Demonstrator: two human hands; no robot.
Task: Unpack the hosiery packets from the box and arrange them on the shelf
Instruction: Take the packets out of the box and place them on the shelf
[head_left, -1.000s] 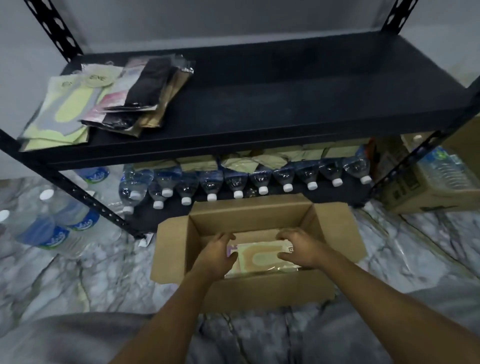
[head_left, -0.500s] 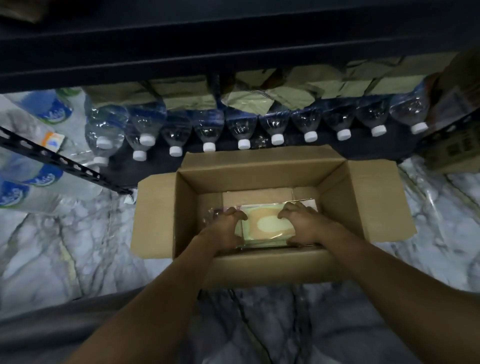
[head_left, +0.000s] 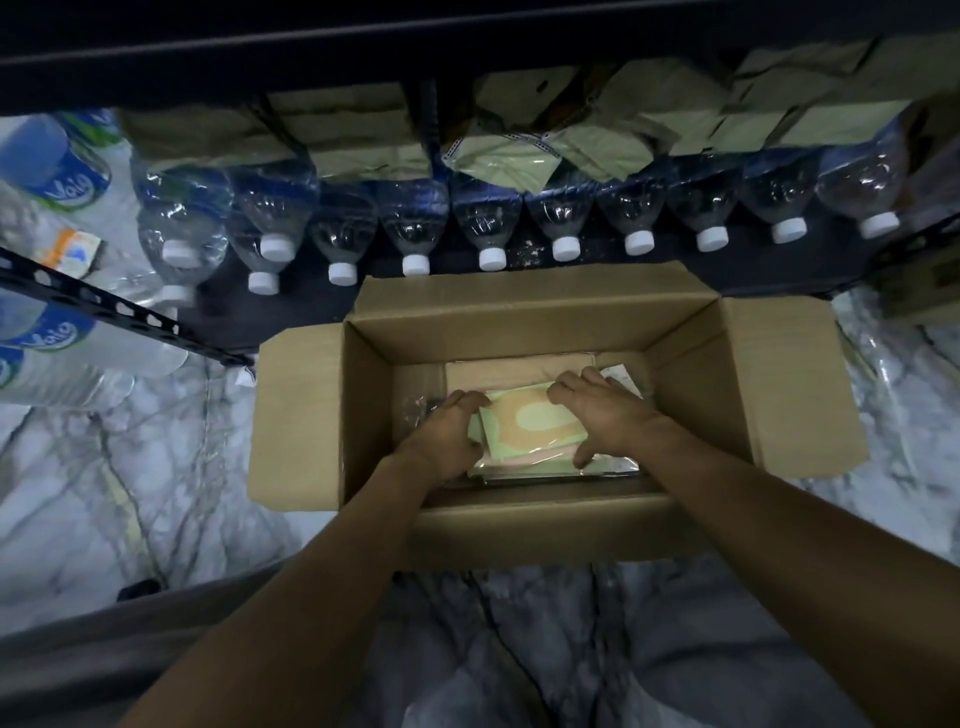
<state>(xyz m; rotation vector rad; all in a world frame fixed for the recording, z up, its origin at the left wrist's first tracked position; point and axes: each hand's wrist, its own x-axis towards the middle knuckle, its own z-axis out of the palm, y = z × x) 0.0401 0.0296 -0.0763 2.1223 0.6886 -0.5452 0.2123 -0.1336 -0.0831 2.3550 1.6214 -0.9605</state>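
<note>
hosiery packets (head_left: 530, 434) lie stacked in the open box (head_left: 519, 322); left hand (head_left: 441, 439) and right hand (head_left: 605, 415) curl fingers round them

Blue labels on the left water bottles (head_left: 62, 182) read "Vaio".

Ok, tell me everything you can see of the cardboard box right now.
The cardboard box is plain brown card, upright and open, on the marble floor in front of the black shelf rack. Its flaps are folded outward. Clear-wrapped hosiery packets, pale green and orange on top, lie low inside. The left hand and right hand reach in and grip that stack at either side, forearms passing over the near wall.
</note>
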